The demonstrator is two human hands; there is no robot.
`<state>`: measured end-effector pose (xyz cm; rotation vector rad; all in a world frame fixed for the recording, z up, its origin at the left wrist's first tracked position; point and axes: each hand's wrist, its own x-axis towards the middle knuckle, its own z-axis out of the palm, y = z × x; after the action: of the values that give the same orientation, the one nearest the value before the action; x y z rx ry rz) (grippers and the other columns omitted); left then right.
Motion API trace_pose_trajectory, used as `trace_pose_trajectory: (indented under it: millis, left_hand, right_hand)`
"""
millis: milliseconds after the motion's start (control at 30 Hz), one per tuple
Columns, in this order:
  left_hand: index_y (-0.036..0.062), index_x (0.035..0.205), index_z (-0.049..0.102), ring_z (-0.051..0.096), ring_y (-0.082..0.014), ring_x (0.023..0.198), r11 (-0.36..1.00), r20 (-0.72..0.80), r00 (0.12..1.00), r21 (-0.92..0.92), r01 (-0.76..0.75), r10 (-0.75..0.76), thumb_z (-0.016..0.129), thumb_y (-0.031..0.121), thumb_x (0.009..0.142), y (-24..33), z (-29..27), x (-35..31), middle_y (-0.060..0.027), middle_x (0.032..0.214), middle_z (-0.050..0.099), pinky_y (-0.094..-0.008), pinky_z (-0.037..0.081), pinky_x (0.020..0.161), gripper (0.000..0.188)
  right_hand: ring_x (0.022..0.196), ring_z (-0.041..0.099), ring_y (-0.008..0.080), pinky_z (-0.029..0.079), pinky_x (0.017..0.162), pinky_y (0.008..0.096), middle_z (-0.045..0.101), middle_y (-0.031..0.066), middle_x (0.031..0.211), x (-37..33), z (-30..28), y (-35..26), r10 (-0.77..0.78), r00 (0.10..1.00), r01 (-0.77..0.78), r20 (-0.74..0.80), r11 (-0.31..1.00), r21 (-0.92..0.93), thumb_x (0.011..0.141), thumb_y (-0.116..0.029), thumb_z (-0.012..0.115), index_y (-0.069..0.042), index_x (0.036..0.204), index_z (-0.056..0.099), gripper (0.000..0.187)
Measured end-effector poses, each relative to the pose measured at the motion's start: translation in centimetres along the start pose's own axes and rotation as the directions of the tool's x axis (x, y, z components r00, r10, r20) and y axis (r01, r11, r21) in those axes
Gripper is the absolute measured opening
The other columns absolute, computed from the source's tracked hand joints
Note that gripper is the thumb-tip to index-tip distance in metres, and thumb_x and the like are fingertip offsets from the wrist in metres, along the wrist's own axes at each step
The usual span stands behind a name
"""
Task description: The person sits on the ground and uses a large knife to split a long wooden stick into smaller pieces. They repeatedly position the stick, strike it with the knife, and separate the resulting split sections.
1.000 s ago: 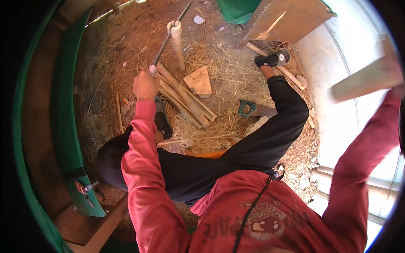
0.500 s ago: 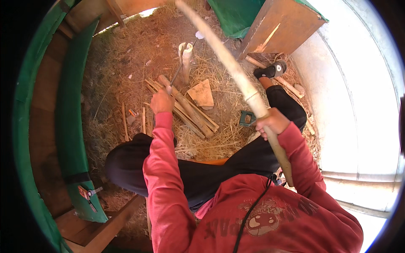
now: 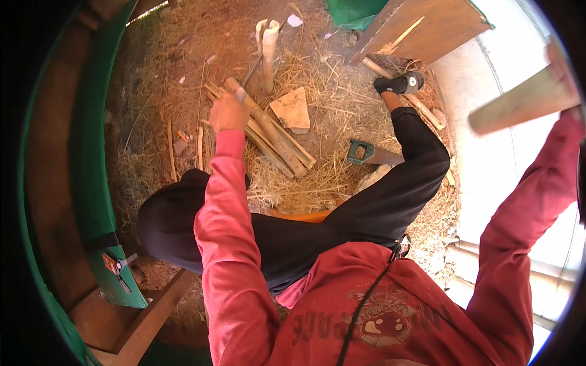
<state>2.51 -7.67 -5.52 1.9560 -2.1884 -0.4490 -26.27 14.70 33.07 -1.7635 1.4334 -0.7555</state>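
Note:
My left hand point(image 3: 229, 111) is closed on the handle end of a long dark-bladed knife point(image 3: 251, 71). Its blade runs into the split top of an upright piece of bamboo point(image 3: 268, 61) standing on the ground, and its tip shows past the far side. Up at the right edge, my right hand point(image 3: 563, 68) grips a bamboo pole point(image 3: 516, 105); only the pole's near end is visible, slightly blurred. Beside my left hand lies a bundle of split bamboo lengths point(image 3: 278, 146). A flat tan block point(image 3: 291, 110) sits just right of the bundle.
A green-handled saw point(image 3: 361, 152) lies by my right leg. Straw covers the dirt floor point(image 3: 155, 122). A wooden panel point(image 3: 421, 30) stands at the far right, a pale wall point(image 3: 482, 165) rises on the right, and a green panel point(image 3: 94, 158) on the left.
My right hand has swung the bamboo pole up and out to the right, from in front of my body to the picture's edge. My left hand keeps its grip on the knife.

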Motion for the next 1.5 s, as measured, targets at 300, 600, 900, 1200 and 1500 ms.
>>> trace_pose_trajectory:
  millis: [300,600,900,1200,1500]
  left_hand:
    - [0.006,0.099,0.071,0.067,-0.0362,0.092,0.994,0.155,0.985,0.069,-0.09,0.078,0.053,0.033,0.093,0.1,5.3,-2.1,-0.0214,0.098,0.068,-0.0458,0.053,0.08,0.032]
    - [0.0083,0.102,0.071,0.066,-0.0367,0.092,0.975,0.051,0.98,-0.101,0.199,-0.194,0.066,0.032,0.081,-3.1,3.8,2.7,-0.0228,0.097,0.068,-0.047,0.053,0.08,0.032]
    - [0.0055,0.105,0.066,0.066,-0.0376,0.096,0.995,0.014,0.999,0.082,0.048,-0.049,0.069,0.024,0.075,-5.6,1.8,12.6,-0.0226,0.103,0.067,-0.0466,0.053,0.083,0.035]
    - [0.0054,0.105,0.065,0.064,-0.036,0.1,0.991,0.033,0.995,0.095,0.092,-0.096,0.068,0.026,0.078,-4.0,4.7,12.3,-0.0205,0.105,0.066,-0.0459,0.051,0.086,0.034]
    - [0.0015,0.106,0.064,0.064,-0.0395,0.097,0.994,0.027,1.0,0.111,0.0,-0.003,0.062,0.036,0.085,-2.2,5.8,14.1,-0.0251,0.1,0.066,-0.0478,0.051,0.083,0.041]
  right_hand:
    - [0.045,0.053,0.021,0.043,0.04,0.0363,0.052,0.0102,0.058,-8.3,24.3,26.9,0.926,0.296,-0.837,0.233,0.134,0.53,0.07,-0.011,0.066,0.003,0.075,0.06,0.016]
    - [0.046,0.061,0.0218,0.048,0.04,0.0341,0.061,0.0145,0.06,-7.5,27.8,29.9,0.846,0.532,-0.761,-0.037,0.497,0.417,0.071,-0.005,0.067,0.007,0.074,0.061,0.014]
    - [0.052,0.058,0.0171,0.05,0.048,0.031,0.055,0.0065,0.065,-8.2,24.5,20.7,0.623,0.719,-0.519,0.306,0.19,0.834,0.08,-0.012,0.073,0.002,0.112,0.05,0.042]
    - [0.049,0.057,0.0166,0.047,0.044,0.0293,0.059,0.009,0.068,-13.2,29.5,22.9,0.753,0.623,-0.636,0.21,0.331,0.697,0.074,0.002,0.064,0.003,0.108,0.051,0.036]
    - [0.047,0.057,0.0163,0.047,0.038,0.0273,0.058,0.0095,0.069,-8.6,13.3,13.2,0.45,0.668,0.001,-0.592,0.795,0.606,0.071,-0.004,0.068,0.002,0.115,0.042,0.051]
